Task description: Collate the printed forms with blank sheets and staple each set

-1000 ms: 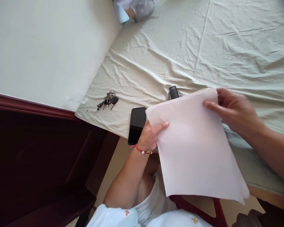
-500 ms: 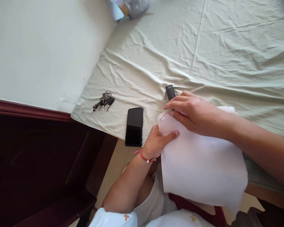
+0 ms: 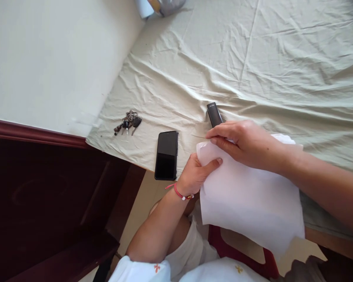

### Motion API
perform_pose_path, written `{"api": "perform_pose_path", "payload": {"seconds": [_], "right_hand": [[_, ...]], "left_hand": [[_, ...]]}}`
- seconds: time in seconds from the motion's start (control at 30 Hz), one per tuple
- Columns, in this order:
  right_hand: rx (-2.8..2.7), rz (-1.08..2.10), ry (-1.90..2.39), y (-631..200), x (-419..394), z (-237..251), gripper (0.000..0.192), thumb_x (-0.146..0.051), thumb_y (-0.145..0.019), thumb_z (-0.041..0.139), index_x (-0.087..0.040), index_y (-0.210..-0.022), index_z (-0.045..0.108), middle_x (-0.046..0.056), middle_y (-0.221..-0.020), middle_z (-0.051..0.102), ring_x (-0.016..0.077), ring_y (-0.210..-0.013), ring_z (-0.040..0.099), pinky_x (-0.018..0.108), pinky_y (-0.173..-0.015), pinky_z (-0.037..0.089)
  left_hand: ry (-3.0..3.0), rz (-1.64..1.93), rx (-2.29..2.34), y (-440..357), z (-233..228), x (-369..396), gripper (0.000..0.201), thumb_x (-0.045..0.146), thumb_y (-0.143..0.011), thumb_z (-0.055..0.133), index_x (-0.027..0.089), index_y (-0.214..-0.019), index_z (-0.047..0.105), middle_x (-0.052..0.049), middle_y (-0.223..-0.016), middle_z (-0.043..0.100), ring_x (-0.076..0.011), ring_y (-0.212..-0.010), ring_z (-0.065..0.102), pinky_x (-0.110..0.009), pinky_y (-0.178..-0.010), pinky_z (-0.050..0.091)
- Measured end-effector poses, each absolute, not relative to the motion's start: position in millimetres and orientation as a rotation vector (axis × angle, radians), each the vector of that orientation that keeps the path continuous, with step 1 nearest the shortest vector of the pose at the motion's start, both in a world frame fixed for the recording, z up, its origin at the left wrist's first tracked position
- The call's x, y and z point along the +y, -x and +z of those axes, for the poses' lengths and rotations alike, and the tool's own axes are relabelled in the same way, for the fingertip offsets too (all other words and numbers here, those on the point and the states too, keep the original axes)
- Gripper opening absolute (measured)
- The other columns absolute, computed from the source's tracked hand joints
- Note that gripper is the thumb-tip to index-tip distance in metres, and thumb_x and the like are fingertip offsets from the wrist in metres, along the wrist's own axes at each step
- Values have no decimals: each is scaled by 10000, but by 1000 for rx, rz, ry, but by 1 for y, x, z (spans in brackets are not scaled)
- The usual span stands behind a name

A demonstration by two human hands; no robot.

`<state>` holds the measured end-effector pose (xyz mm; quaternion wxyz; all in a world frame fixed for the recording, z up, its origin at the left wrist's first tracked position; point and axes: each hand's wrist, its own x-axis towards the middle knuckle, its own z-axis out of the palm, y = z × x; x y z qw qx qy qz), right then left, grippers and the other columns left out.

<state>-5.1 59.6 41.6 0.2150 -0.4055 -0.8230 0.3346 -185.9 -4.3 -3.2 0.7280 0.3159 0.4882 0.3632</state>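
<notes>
A white sheet of paper (image 3: 247, 199) lies bent over at the near edge of the table, its lower part hanging off past the edge. My left hand (image 3: 195, 174) pinches its left corner, thumb on top. My right hand (image 3: 244, 143) reaches across from the right and grips the folded-over top corner next to the left thumb. A small black oblong device (image 3: 214, 114) lies on the cloth just beyond my right fingers.
A pale green wrinkled cloth (image 3: 253, 58) covers the table. A black phone (image 3: 166, 155) lies face up near the table edge, a bunch of keys (image 3: 127, 122) left of it. A bag and a roll (image 3: 161, 4) sit at the far corner. A red stool (image 3: 241, 250) is below.
My right hand has carried the paper's far right corner over to the left corner, bending the sheet in half. In the last half second both hands shifted only slightly.
</notes>
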Motion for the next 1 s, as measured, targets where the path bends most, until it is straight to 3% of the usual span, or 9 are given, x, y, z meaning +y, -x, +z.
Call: {"api": "perform_pose_path", "payload": {"seconds": [0.2, 0.33, 0.47, 0.63, 1.0], "right_hand": [[-2182, 1072, 1136, 0, 59, 44, 207, -225, -949, 570, -224, -941, 777, -11, -881, 755, 118, -736, 643, 257, -685, 454], [-2132, 921, 1036, 0, 59, 39, 159, -201, -923, 616, -206, -971, 768, 22, -926, 738, 138, -815, 635, 270, -743, 466], [-2154, 717, 891, -2, 62, 32, 145, -186, -924, 625, -197, -883, 764, 45, -935, 714, 157, -848, 555, 298, -773, 441], [-2227, 693, 810, -5, 66, 29, 197, -235, -970, 588, -204, -893, 768, 62, -895, 678, 176, -856, 471, 307, -752, 410], [-2374, 742, 768, -7, 70, 30, 215, -225, -990, 499, -168, -862, 662, 80, -881, 608, 183, -852, 427, 329, -785, 377]], "left_hand": [[-746, 784, 1055, 180, -2, -6, 295, 336, -820, 830, 179, -1055, 744, -42, -921, 752, -177, -829, 697, -304, -761, 558], [-709, 809, 1038, 175, 0, -6, 295, 347, -820, 828, 178, -1045, 740, -36, -910, 756, -169, -807, 697, -298, -761, 561], [-659, 804, 1036, 173, 1, -5, 289, 344, -801, 843, 163, -1000, 739, -35, -869, 762, -165, -777, 705, -295, -753, 573], [-646, 793, 1031, 175, 2, -5, 290, 316, -786, 857, 172, -1009, 738, -29, -905, 770, -160, -796, 713, -293, -775, 575], [-659, 759, 1074, 174, 1, -4, 350, 399, -762, 860, 158, -975, 722, -44, -868, 755, -189, -765, 701, -310, -724, 541]]}}
